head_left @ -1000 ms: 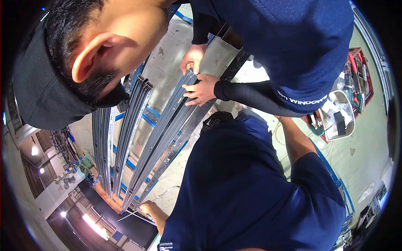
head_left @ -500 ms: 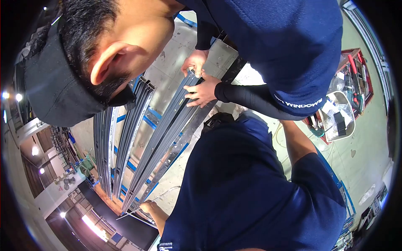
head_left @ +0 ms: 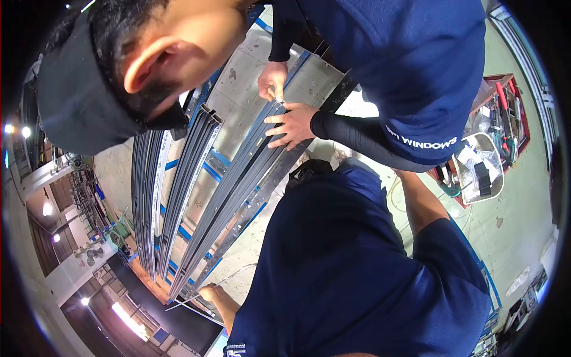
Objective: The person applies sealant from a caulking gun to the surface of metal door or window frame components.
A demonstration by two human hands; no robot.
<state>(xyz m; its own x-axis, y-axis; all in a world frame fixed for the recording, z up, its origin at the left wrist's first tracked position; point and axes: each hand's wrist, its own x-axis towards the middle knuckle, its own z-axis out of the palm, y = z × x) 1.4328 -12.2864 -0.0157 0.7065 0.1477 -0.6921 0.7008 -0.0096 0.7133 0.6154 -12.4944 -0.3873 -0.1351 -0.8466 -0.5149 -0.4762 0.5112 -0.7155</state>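
Neither of my hands shows in the head view. Several long grey window profiles [head_left: 229, 184] lie side by side on a metal-topped bench [head_left: 238, 89]. A co-worker in a navy shirt leans in from the top. One of that person's hands [head_left: 273, 80] pinches the end of the middle profile, and the other hand [head_left: 291, 125] lies flat on it with fingers spread. A second co-worker's navy back [head_left: 345, 268] fills the lower middle. That person's hand [head_left: 208, 293] is at the profiles' other end, by a thin pale strip [head_left: 193, 302].
The first co-worker's head in a black cap [head_left: 83, 101] fills the upper left. A white tub of bagged parts [head_left: 482, 163] and a red tool tray [head_left: 505, 113] stand at the right on the floor. Shelving and lamps lie at the lower left.
The upper co-worker's head has risen toward the top edge. The hand on the profile has opened out flat, and the other hand has shifted slightly up the profile's end.
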